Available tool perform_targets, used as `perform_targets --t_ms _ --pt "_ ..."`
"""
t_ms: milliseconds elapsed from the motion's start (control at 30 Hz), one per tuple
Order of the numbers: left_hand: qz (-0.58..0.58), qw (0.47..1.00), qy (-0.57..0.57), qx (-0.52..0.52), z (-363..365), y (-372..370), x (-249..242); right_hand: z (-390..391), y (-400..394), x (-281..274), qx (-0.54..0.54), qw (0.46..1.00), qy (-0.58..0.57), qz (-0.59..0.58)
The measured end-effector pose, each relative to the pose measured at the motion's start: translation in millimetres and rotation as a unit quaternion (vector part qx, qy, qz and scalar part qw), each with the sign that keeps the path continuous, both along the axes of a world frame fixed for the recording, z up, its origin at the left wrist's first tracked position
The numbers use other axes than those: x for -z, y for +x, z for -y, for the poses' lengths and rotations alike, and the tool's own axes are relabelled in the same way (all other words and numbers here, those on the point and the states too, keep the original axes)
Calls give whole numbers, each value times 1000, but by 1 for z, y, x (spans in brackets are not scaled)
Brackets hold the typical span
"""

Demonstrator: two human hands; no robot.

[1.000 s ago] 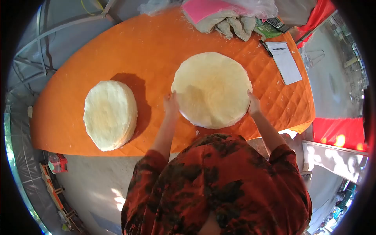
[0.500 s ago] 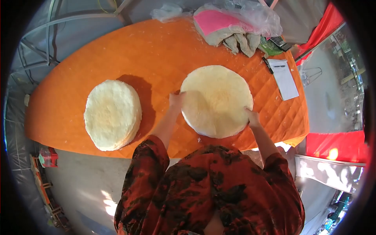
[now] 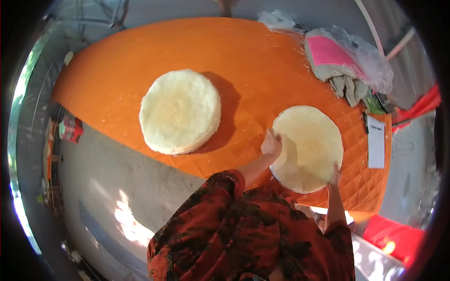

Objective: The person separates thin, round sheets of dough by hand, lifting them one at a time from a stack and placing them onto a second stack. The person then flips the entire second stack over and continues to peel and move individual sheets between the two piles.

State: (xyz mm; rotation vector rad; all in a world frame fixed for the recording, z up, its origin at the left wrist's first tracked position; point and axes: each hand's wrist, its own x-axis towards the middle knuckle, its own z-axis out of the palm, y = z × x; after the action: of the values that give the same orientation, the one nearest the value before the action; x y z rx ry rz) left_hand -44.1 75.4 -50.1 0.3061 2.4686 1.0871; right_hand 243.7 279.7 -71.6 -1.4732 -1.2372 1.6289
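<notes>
A thin, pale round flatbread-like disc (image 3: 307,145) with a faintly browned middle is in front of me on the right, over the orange cloth. At its left edge, my left hand (image 3: 272,143) is closed on the rim. My right hand (image 3: 335,175) pinches the lower right edge, thumb on top. Whether the disc is lifted or rests on something beneath is hard to tell. To the left stands a thick stack of similar pale discs (image 3: 180,112), with neither hand touching it.
An orange quilted cloth (image 3: 243,61) with white flecks covers the table. At the far right lie a grey-and-pink cloth bundle (image 3: 333,54), clear plastic (image 3: 375,65), a white notepad (image 3: 376,143) and a dark pen (image 3: 365,122). Grey floor (image 3: 108,159) shows at lower left.
The head view has turned left, so the table and both piles appear farther right. Both hands keep hold of the disc's edges, and the left fingers look more bunched.
</notes>
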Motion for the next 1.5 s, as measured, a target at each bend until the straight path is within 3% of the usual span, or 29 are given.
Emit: perform_targets --t_ms 133,233,333,400,433,467,500,533,567,600,667,700,733,833,933,1000,1033,1200,1233,1300,1333,1367,1433,1467,1500 --pt "91 990 105 -20 8 -9 6 0 17 0 -127 978 -42 -158" --pt "359 912 197 -34 18 -28 -23 1 7 -17 -143 979 -14 -143" --pt "229 935 269 -3 25 -40 -26 28 -24 -57 -144 980 48 -126" --pt "217 919 327 -33 67 -62 -90 37 -63 -89 -164 977 63 -122" --pt "202 931 301 34 99 -90 -115 53 -92 -117 -163 978 58 -121" --pt "176 922 344 15 126 -110 -159 73 -129 -148 -160 978 54 -122" --pt "179 887 421 -71 150 -126 -176 90 -163 -172 -193 969 76 -137" --pt "170 891 405 -118 180 -157 -178 106 -197 -190 -195 965 79 -159" --pt "116 934 321 -100 216 -183 -203 124 -229 -206 -221 954 97 -178" --pt "68 924 352 -135 248 -195 -221 144 -261 -223 -250 936 112 -220" --pt "42 911 395 -110 310 -228 -255 186 -324 -250 -281 918 90 -263" --pt "4 899 389 -201 323 -228 -277 207 -353 -255 -293 911 84 -277" --pt "34 890 427 -154 355 -256 -265 225 -376 -258 -306 905 76 -285" --pt "28 903 382 -193 407 -280 -255 273 -437 -236 -335 900 26 -276" --pt "55 925 329 -179 453 -318 -148 284 -481 -134 -373 909 6 -183" --pt "56 972 105 -204 466 -326 -55 304 -485 -73 -336 938 28 -77" --pt "80 964 94 -233 464 -321 -30 310 -484 -58 -315 948 41 -25" --pt "-22 955 124 -267 460 -313 -34 302 -480 -62 -358 933 41 17" --pt "-80 956 91 -268 458 -315 -41 298 -485 -72 -371 928 31 31" --pt "-190 946 18 -260 457 -305 -51 298 -480 -83 -395 901 128 129" --pt "-161 948 30 -272 463 -308 -33 299 -477 -87 -400 882 174 175" --pt "-134 949 42 -282 474 -317 0 300 -473 -80 -349 896 185 202" --pt "-41 953 69 -293 471 -318 -11 311 -457 -57 -241 915 199 255" --pt "25 952 84 -293 472 -315 -25 314 -450 -51 -211 942 56 256" --pt "92 949 94 -288 469 -312 -40 311 -436 -42 -281 953 -43 101"
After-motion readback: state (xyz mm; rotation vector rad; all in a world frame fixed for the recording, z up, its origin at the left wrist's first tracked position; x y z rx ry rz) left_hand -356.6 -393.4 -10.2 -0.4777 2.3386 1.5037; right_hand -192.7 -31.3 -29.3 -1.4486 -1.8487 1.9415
